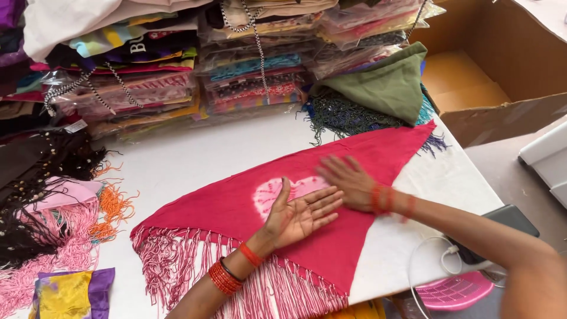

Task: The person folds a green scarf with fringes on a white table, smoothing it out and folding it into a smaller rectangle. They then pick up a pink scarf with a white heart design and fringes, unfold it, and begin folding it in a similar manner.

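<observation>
Two hands on one red scarf [236,207], spread flat on the white table [177,159] at centre frame. Left hand [301,215] lies palm-up, fingers open and splayed, gripping nothing, its back resting on the cloth just below the pale tie-dye patch [269,192]. Right hand [348,180] at 2 o'clock from the left, palm-down, flat and blurred, pressing the cloth; nothing held either.

Smoothing judged as the step in hand. To do it well: keep both palms flat, stroke outward from the patch toward the point at 2 o'clock, don't drag the fringe [189,266] at 7 o'clock into tangles, and keep the far edge from bunching.

Counts: one red scarf, one pale patch, one fringe row. One folded green cloth [390,85] at 1 o'clock over dark beaded fringe. Several stacks of bagged garments [254,71] at 12 o'clock; exact number cannot tell. Pink, orange and black tassel bundles [65,218] at 9 o'clock, about three colours. One purple-yellow cloth [71,292] at 8 o'clock. One cardboard box [490,65] at 2 o'clock. One white cable [425,260] at 4 o'clock. Red bangles on both wrists.
</observation>
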